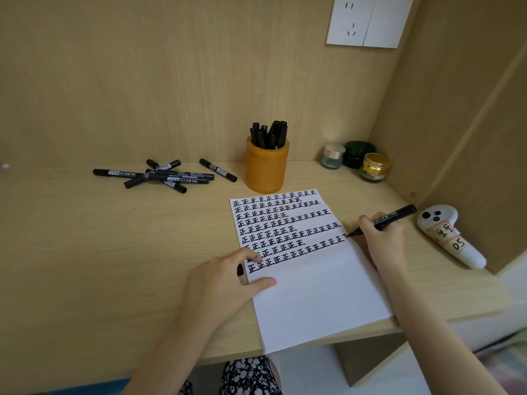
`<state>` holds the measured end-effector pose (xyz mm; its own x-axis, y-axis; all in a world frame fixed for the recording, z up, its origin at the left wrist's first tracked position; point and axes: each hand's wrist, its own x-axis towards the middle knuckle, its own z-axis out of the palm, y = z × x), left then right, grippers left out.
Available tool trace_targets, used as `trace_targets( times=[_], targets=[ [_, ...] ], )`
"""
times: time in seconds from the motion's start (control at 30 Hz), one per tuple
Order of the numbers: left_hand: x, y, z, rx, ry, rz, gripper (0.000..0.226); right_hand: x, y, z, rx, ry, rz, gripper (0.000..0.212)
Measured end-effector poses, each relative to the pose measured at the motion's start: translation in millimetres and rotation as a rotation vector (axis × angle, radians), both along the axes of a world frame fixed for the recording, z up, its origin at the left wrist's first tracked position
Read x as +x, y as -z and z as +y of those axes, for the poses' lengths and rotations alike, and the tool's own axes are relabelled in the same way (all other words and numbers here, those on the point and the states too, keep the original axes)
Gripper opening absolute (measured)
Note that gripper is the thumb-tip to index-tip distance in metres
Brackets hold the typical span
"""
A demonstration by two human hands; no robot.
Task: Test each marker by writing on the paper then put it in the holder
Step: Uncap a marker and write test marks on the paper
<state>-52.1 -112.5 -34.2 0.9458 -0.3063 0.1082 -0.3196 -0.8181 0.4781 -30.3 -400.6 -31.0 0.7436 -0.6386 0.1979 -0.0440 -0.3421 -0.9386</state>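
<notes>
A white sheet of paper [313,295] lies on the desk, its upper half filled with rows of black written marks. My right hand [382,238] grips an uncapped black marker [390,218], tip touching the paper's right edge at the end of a row. My left hand [228,277] presses on the paper's left edge and holds a small black cap [240,270] between its fingers. An orange holder [267,169] behind the paper holds several black markers [269,135]. A loose pile of several black markers [165,176] lies to the left of the holder.
Three small jars [356,161] stand at the back right corner. A white controller with a taped label [447,235] lies right of my right hand. Wooden walls close the back and right side. The desk's front edge [370,334] runs under the paper's lower end.
</notes>
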Motion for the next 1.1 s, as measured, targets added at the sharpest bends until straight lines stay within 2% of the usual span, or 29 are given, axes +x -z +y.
trace_targets(
  times=[0.1,0.27,0.47,0.97,1.1],
  targets=[
    [-0.4,0.0,-0.1,0.013,0.0,-0.014,0.055,-1.4,-1.2,0.3,0.036,-0.001,-0.03,0.024],
    [1.1,2.3,0.3,0.005,0.002,-0.013,0.06,-1.4,-0.7,2.1,0.033,-0.038,-0.007,0.033],
    [0.1,-0.4,-0.1,0.018,-0.002,-0.019,0.052,-2.8,-0.9,1.8,0.012,-0.056,0.012,0.024],
    [0.0,-0.1,0.0,0.001,0.006,-0.016,0.054,-3.3,-1.5,2.6,-0.01,-0.059,0.02,0.022],
    [0.1,0.0,-0.1,0.004,0.002,-0.023,0.056,-4.3,-2.2,2.4,0.005,-0.016,0.006,0.029]
  ],
)
